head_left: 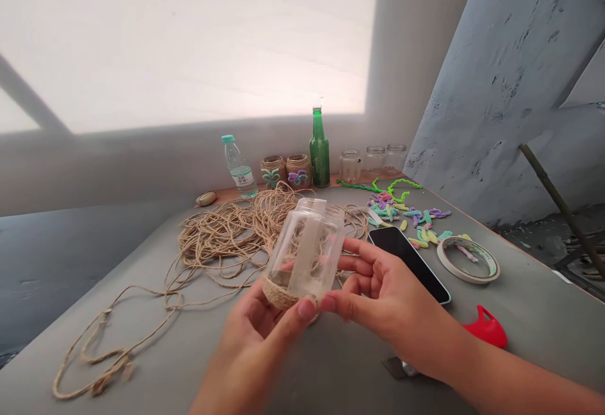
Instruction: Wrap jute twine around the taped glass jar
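Observation:
Both my hands hold a clear glass jar (307,245) up above the grey table (142,333). My left hand (255,339) cups it from below, and my right hand (378,295) pinches its lower side with the fingertips. Jute twine (280,295) is wound around the jar's base, and pale vertical tape strips (302,245) run up its glass. A loose heap of jute twine (222,238) lies behind the jar, trailing towards the left table edge. Beyond my right hand lie a black smartphone (409,264) and a roll of tape (467,261).
Cut pieces of coloured pipe cleaner (406,216) lie at the back. Along the wall stand a green glass bottle (319,150), a water bottle (240,168), twine-wrapped jars (286,170) and glass jars (373,160). A red plastic piece (486,328) lies near the right edge.

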Available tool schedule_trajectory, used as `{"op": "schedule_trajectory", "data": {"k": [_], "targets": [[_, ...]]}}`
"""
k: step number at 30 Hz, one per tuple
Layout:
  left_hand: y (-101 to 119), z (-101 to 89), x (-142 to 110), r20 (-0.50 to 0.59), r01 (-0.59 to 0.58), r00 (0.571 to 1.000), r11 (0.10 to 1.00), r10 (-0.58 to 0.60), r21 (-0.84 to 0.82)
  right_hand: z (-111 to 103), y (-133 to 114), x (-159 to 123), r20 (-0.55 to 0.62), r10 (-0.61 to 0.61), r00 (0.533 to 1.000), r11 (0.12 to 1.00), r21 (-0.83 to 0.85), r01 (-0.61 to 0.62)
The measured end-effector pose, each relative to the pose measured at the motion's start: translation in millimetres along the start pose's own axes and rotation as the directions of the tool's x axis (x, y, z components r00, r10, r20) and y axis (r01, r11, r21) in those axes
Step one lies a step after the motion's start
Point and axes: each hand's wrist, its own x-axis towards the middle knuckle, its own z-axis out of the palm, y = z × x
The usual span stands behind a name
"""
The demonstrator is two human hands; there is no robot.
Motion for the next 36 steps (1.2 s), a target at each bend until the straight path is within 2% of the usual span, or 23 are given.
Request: {"op": "schedule_trajectory", "data": {"k": [7, 11, 15, 23, 26, 31, 33, 35, 36], "targets": [[16, 6.9, 6, 0.094, 0.001, 0.995, 0.984, 0.016, -0.181, -3, 3, -6, -0.015, -0.035, 0.999, 0.981, -0.194, 0.032], [10, -2.2, -1, 0.106, 0.041, 0.994, 0.959, -0.011, -0.28, -3, 1, -7, 0.024, -0.073, 0.997, 0.978, -0.196, 0.076], [3, -9.0, -5, 0.106, 0.087, 0.993, 0.916, -0.049, -0.392, -3, 0, -8, 0.01, -0.113, 0.994, 0.968, -0.224, 0.112], [4, -9.2, -5, 0.202, 0.171, 0.975, 0.887, -0.091, -0.429, -9, 5, -3, -0.004, -0.159, 0.987, 0.937, -0.314, 0.15], [3, -10.3, -7, 0.248, 0.202, 0.964, 0.875, -0.098, -0.439, -8, 1, -5, -0.022, -0.129, 0.991, 0.953, -0.28, 0.118], [0, -7.7, -4, 0.373, 0.316, 0.911, 0.881, -0.178, -0.352, 0, -6, -4, 0.149, -0.04, 0.988, 0.998, -0.05, 0.047], [-2, -6.5, 0, 0.289, 0.246, 0.944, 0.923, -0.159, -0.296, 1, -6, -3, 0.125, -0.018, 0.992, 1.0, 0.002, 0.018], [-5, -6.4, 4, 0.131, 0.096, 0.989, 0.964, -0.065, -0.249, 1, -4, -1, 0.046, 0.001, 0.999, 1.0, -0.009, -0.001], [-6, -6.8, 5, 0.072, 0.027, 0.997, 0.976, -0.011, -0.216, 0, -3, -1, 0.011, 0.006, 1.0, 1.0, -0.027, -0.006]]}}
